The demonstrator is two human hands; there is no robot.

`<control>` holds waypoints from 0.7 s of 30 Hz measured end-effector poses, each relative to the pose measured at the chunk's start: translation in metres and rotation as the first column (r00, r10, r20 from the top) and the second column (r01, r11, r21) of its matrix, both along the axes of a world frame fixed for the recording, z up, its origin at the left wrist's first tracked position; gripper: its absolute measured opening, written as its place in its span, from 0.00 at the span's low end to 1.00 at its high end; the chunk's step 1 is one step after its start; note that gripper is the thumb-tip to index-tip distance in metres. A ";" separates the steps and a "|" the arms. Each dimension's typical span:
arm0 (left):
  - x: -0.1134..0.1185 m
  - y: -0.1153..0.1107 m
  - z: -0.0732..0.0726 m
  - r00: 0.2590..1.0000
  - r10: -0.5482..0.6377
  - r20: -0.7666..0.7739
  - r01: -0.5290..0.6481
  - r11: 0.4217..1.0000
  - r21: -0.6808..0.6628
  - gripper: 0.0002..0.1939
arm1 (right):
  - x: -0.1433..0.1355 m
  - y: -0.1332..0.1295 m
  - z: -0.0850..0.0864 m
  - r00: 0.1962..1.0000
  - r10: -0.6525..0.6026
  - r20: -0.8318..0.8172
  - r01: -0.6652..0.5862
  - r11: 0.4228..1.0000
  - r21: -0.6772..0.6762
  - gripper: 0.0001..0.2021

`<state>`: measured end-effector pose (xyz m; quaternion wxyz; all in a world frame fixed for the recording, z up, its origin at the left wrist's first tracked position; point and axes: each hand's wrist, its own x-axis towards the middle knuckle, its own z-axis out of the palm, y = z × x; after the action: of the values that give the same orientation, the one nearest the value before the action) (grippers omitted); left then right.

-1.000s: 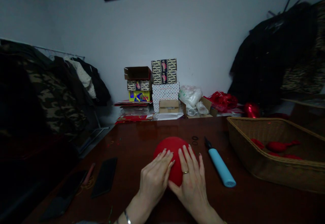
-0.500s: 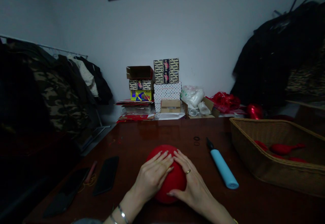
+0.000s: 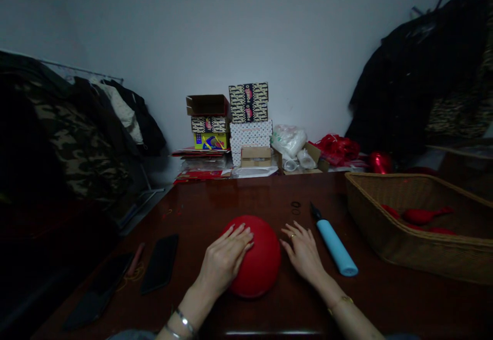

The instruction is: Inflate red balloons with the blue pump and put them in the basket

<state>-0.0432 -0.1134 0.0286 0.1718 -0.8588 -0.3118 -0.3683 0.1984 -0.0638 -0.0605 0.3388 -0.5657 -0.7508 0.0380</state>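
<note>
A round, inflated red balloon [image 3: 259,263] sits on the dark wooden table in front of me. My left hand [image 3: 227,258] holds it from the upper left, its fingers together and curved over the surface. Just right of the balloon, my right hand [image 3: 304,252] is apart from it, with fingers spread and nothing in them. The nearest thing on that hand's other side is a light blue hand pump [image 3: 337,247] with a black nozzle, lying at a slant.
On the right stands a wicker basket [image 3: 379,237] with several limp red balloons [image 3: 423,215]. Two dark rings lie near the pump's nozzle. At left are two dark phone-like slabs, one a black phone [image 3: 159,264], and a pinkish stick [image 3: 135,260]. Stacked boxes [image 3: 249,102] stand behind the table.
My right hand has come off the balloon and moved right, toward the pump. My left hand stays on the balloon. The view has shifted slightly.
</note>
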 end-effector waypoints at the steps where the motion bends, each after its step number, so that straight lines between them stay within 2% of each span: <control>1: -0.001 0.000 0.001 1.000 -0.003 0.004 0.003 1.000 0.002 0.13 | -0.003 0.002 -0.007 1.000 0.004 0.023 -0.004 1.000 -0.018 0.16; 6: -0.018 0.003 0.005 0.999 0.005 0.032 -0.007 0.998 0.059 0.13 | -0.015 0.003 -0.029 0.990 0.083 0.117 -0.073 0.993 -0.092 0.20; 13: -0.045 0.011 0.009 0.987 0.129 0.092 -0.140 0.982 0.128 0.15 | -0.021 0.009 -0.042 0.977 0.130 0.170 -0.107 0.984 -0.140 0.20; 17: -0.042 0.011 0.008 0.988 0.126 0.085 -0.136 0.983 0.127 0.15 | -0.027 0.012 -0.044 0.974 0.145 0.176 -0.122 0.983 -0.138 0.21; 21: -0.031 0.009 0.003 0.994 0.090 0.061 -0.096 0.992 0.088 0.13 | -0.031 0.013 -0.046 0.973 0.148 0.175 -0.125 0.983 -0.133 0.18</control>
<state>-0.0743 -0.1041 0.0319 0.2186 -0.8238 -0.3393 -0.3981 0.1676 -0.0509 -0.1064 0.2295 -0.5334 -0.8124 0.0543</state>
